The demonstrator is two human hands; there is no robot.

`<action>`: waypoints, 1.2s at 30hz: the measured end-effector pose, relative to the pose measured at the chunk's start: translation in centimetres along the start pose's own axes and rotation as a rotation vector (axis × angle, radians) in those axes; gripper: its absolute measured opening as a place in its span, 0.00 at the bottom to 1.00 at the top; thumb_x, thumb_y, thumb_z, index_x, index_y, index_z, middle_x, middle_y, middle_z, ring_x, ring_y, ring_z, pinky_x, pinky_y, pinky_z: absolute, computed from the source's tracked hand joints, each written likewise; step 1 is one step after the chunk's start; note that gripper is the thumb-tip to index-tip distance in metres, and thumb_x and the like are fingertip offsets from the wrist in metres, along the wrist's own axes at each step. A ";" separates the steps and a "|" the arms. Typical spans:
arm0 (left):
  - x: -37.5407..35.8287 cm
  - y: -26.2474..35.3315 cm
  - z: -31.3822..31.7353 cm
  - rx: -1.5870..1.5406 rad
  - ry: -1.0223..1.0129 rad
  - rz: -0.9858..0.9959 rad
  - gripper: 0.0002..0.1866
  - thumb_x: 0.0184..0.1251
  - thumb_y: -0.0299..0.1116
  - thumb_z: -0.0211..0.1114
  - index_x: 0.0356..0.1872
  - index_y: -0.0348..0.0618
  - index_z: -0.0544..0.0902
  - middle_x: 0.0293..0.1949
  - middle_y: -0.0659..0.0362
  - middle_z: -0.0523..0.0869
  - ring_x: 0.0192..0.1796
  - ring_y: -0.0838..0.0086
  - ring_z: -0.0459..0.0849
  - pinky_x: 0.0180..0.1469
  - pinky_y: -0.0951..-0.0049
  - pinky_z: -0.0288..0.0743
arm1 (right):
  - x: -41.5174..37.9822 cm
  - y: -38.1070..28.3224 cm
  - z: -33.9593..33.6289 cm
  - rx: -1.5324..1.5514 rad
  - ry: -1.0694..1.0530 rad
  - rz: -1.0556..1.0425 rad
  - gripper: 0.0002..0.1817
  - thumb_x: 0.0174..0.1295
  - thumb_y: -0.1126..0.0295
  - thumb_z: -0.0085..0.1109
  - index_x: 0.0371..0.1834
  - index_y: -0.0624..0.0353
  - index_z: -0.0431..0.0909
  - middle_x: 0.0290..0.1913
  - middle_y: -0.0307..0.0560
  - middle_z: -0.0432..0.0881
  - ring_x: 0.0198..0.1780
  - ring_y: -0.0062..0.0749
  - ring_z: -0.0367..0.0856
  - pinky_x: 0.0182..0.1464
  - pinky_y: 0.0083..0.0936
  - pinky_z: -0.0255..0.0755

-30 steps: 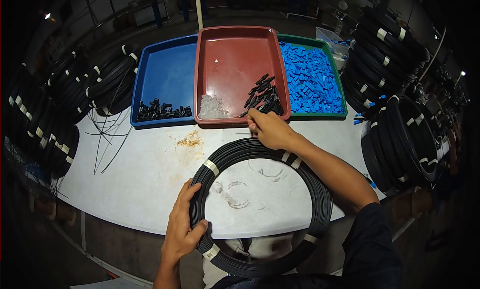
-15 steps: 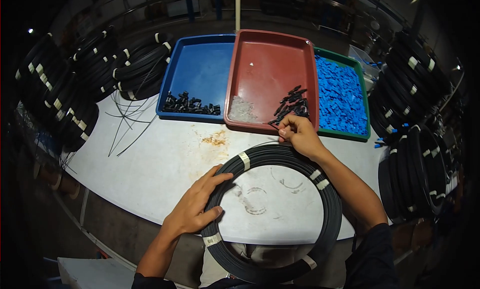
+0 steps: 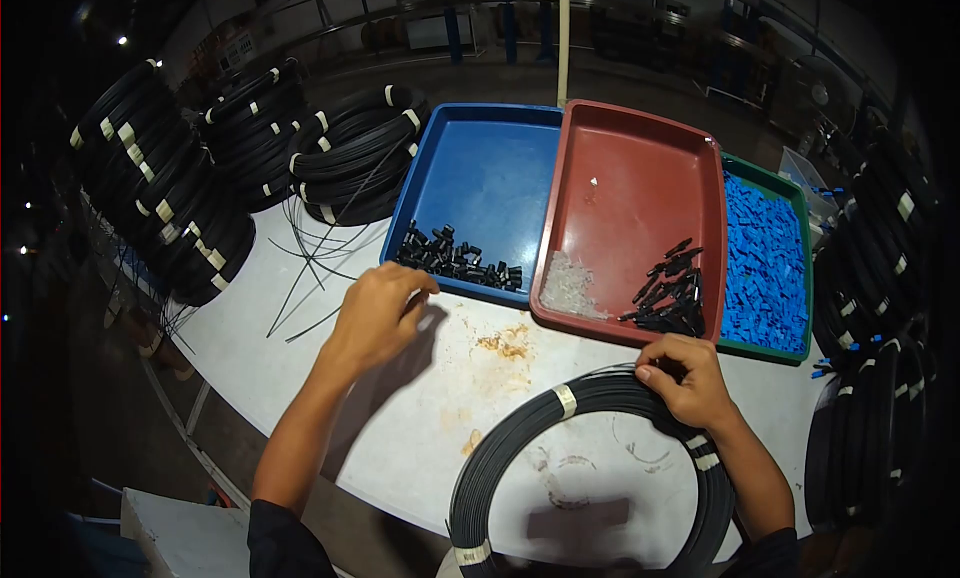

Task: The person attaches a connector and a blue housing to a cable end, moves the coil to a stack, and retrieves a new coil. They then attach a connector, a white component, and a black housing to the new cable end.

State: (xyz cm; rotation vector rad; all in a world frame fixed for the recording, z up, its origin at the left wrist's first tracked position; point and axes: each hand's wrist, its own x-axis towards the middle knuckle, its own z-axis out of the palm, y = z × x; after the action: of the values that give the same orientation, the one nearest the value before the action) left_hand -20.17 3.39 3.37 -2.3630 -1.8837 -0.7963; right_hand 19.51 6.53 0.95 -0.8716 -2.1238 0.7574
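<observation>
A coil of black cable (image 3: 500, 458), bound with white tape bands, lies near the table's front edge. At its upper side my right hand (image 3: 690, 378) pinches the loose cable end between thumb and fingertips. My left hand (image 3: 375, 318) is off the coil, at the front-left corner of the blue tray (image 3: 490, 168). Its fingers are bent, with a gap to the thumb, and nothing shows in them. Just beyond the fingertips, small black cylindrical parts (image 3: 460, 258) lie heaped along the tray's near side.
In the red tray (image 3: 640, 188) lie small clear pieces (image 3: 570, 286) and slim black parts (image 3: 670, 293). The green tray (image 3: 808, 278) holds many blue pieces (image 3: 765, 263). Cable coils (image 3: 165, 193) are stacked left, others (image 3: 870, 438) right. Loose cable ends (image 3: 310, 268) stick out over the white table (image 3: 400, 428).
My left hand has left the coil and moved up to the blue tray's near corner. My right hand still grips the cable end. The whole view has shifted, with the trays now lower and further right.
</observation>
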 end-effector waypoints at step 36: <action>9.8 -6.8 3.6 0.208 -0.074 0.141 0.13 0.56 0.25 0.73 0.43 0.50 0.94 0.42 0.60 0.91 0.46 0.64 0.86 0.53 0.63 0.78 | -0.1 0.2 0.0 0.026 -0.021 0.062 0.04 0.56 0.77 0.71 0.33 0.64 0.86 0.29 0.42 0.83 0.23 0.18 0.70 0.27 0.20 0.62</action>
State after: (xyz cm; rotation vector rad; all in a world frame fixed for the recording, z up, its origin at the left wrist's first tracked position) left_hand -23.64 15.30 2.15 -2.3914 -1.7062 -0.4830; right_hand 19.65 6.61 0.81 -0.9228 -2.1091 0.8281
